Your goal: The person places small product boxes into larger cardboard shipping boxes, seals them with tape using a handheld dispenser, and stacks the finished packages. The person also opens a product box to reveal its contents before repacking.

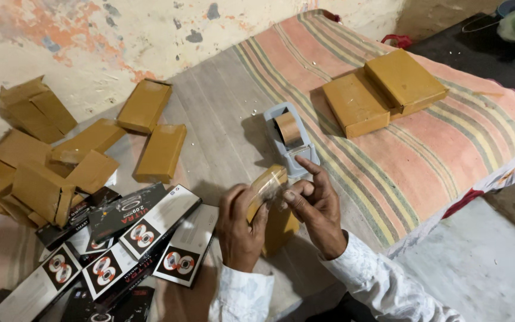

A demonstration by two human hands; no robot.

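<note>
A striped orange, grey and olive woven mat [424,149] covers the surface, its right edge hanging over a pale floor [484,262] with open room beyond. Two flat brown tape-wrapped parcels [382,92] lie on the mat's upper right, one overlapping the other. At left, against the peeling wall, a loose heap of similar brown wrapped parcels [61,161] spreads out; the count is uncertain, roughly ten. Below it lie about six long black-and-white printed cartons [132,238], fanned and overlapping. A grey tape dispenser holding a brown roll [290,140] rests mid-mat. Just below it, the left hand [241,229] clamps a small brown wrapped box [267,206] upright, while the right hand [316,209] pinches clear tape on its top edge.
</note>
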